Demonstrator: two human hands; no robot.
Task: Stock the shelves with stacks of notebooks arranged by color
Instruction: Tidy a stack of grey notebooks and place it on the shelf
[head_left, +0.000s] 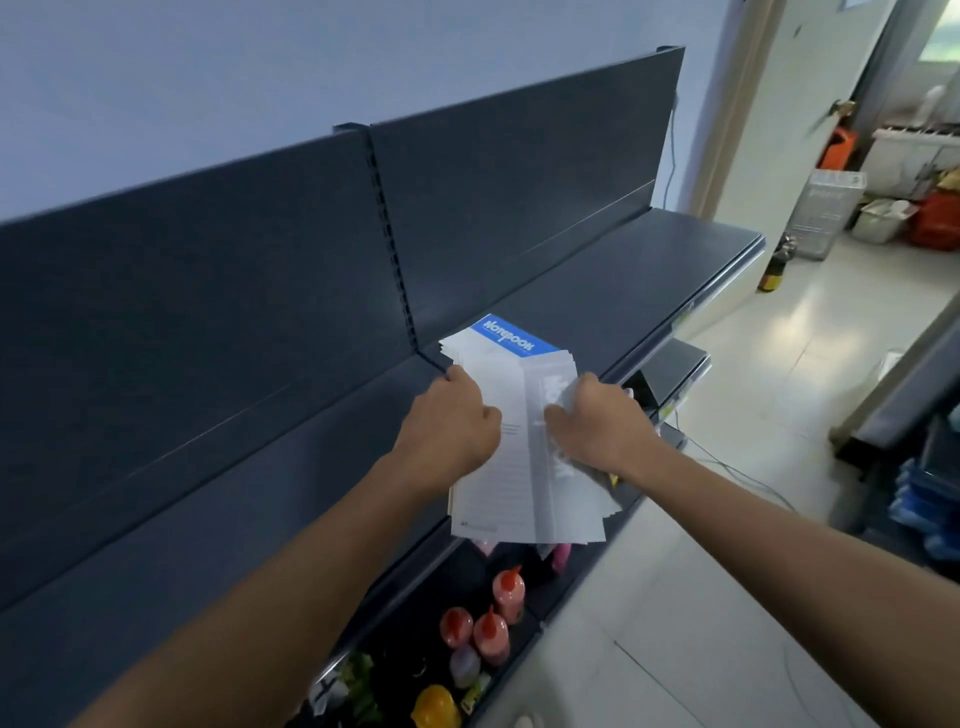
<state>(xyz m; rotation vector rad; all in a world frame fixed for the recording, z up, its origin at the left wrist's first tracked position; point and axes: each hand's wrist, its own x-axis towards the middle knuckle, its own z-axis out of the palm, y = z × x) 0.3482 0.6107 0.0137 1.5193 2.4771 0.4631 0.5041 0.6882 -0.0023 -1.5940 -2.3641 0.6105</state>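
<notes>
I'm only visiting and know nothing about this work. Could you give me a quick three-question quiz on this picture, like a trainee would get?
1. True or false: the left hand and right hand both grip the notebooks.
2. The cover at the stack's far end is: A red, B blue, C green.
3. Fill in: the red bottles stand ____ the notebooks.

Key: 1 true; 2 B; 3 below.

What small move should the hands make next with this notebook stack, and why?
Probably push the notebook stack fully onto the top shelf and square it. The left hand and right hand grip its sides, its near end overhangs the shelf's front edge, and the notebooks are fanned.
</notes>
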